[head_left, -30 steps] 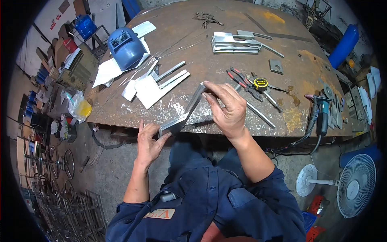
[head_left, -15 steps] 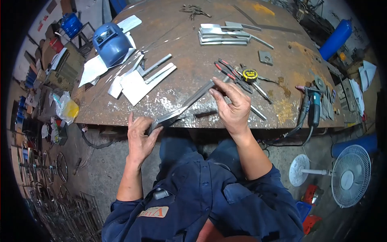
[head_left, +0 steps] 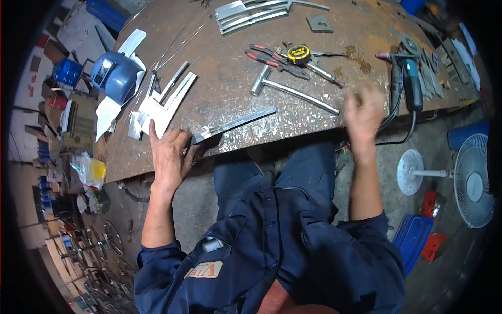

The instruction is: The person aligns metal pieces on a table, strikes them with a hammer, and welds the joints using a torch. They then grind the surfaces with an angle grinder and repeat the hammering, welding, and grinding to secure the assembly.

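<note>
Holding the metal bracket [head_left: 246, 121] along the near surface [head_left: 225, 68] edge, your left hand [head_left: 170, 153] is nearer; blurred right hand [head_left: 364, 111], fingers indeterminable.

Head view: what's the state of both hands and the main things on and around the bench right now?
Left hand: gripping one end of the metal piece.
Metal piece: other end free.
Right hand: off the piece, motion-blurred.
Hammer: lying down, unheld.
Pliers: lying down, handles spread.
Tape measure: unheld.
Angle grinder: lying down, unheld; power unclear.
Welding mask: set down, unworn.
Fan: running or not, unclear.
</note>
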Tool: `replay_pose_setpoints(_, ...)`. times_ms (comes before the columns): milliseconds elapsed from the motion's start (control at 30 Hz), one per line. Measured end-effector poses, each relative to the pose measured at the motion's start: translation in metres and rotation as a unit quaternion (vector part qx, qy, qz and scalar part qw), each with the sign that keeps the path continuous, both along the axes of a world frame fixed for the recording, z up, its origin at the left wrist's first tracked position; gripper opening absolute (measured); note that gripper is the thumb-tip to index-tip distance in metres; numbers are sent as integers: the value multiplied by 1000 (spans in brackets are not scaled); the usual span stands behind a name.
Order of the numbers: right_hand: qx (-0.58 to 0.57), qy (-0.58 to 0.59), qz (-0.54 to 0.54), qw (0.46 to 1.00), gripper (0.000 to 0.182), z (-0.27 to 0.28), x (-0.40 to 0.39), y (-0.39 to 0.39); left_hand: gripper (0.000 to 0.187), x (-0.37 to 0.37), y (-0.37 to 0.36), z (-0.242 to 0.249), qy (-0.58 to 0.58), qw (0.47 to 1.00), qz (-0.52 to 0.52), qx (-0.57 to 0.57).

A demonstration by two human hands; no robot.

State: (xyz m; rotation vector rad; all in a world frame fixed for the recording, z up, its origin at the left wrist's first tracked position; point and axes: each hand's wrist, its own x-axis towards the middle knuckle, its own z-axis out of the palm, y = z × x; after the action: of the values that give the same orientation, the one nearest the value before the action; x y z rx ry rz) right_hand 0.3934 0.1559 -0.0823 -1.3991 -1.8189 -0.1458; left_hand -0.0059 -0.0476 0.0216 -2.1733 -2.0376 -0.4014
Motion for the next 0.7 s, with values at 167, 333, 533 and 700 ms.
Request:
replay_pose_setpoints(167, -168, -72, -224, 957, 69, 9, 89, 31, 29, 5, -3, 9, 73, 996, 13, -43)
replay_pose_setpoints(333, -222, -36, -202, 953, 63, -4, 121, 72, 28, 13, -2, 14, 92, 993, 21, -75)
replay_pose_setpoints(533, -209, 190, -81, 956, 68, 15, 115, 13, 26, 20, -2, 14, 89, 991, 42, -91)
replay_pose_setpoints(700, -268, 223, 179, 920, 89, 43, 74, -69, 29, 20, -4, 12, 81, 991, 39, -95)
